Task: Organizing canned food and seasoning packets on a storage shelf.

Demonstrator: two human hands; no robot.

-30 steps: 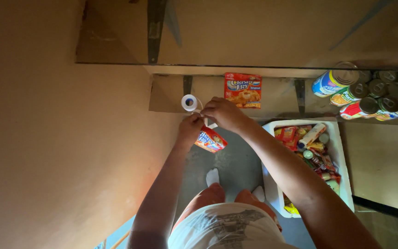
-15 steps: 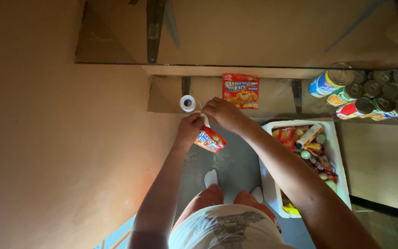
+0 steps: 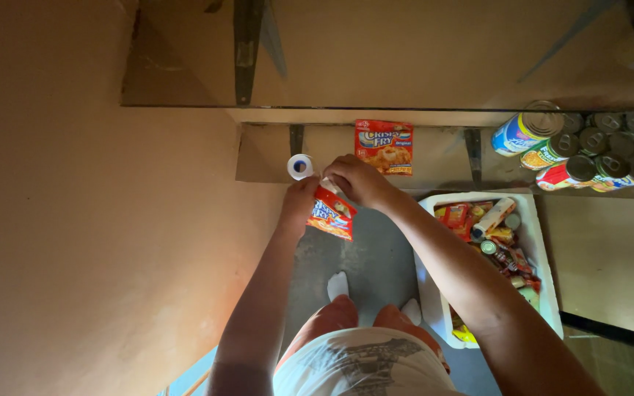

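The left hand (image 3: 299, 204) and right hand (image 3: 354, 180) both pinch the top edge of a red seasoning-mix packet (image 3: 332, 214), held just below the shelf (image 3: 434, 150) beside a tape roll (image 3: 300, 166). A matching packet (image 3: 384, 147) already hangs there; fixing this one calls for pressing it flat against the shelf edge.

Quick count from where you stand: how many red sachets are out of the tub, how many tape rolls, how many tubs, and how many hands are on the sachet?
Red sachets out of the tub: 2, one held, one stuck on the wall
Tape rolls: 1
White tubs: 1
Hands on the held sachet: 2, left hand, right hand
Total: 6
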